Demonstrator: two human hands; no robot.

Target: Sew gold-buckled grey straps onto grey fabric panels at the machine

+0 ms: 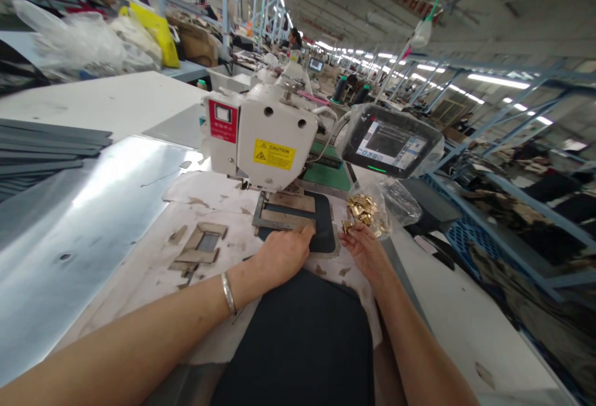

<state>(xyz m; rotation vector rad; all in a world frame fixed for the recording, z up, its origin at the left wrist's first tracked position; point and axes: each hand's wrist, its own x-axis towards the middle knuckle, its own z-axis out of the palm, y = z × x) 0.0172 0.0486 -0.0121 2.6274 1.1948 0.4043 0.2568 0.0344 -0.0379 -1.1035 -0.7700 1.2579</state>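
The small gold piece [347, 226] is between the fingertips of the right hand [365, 249], just right of the dark panel [326, 210] and at about the level of its near part. The piece is too small to tell its long axis. The metal frame [285, 221] lies on the panel, longer from left to right, so the gold piece sits off its right end. The person's left hand [285, 256] is nearer that frame, its bent fingers at the near right corner; whether they grip or only press cannot be told. A short open gap parts the two hands.

Above the frame hangs the sewing machine [274, 136], limiting room overhead. The bag of gold pieces [364, 208] lies just beyond the right hand. Larger dark cloth [316, 338] fills the near side, while the pale sheet [139, 294] gives open room leftward, around a slotted metal plate [190, 257].
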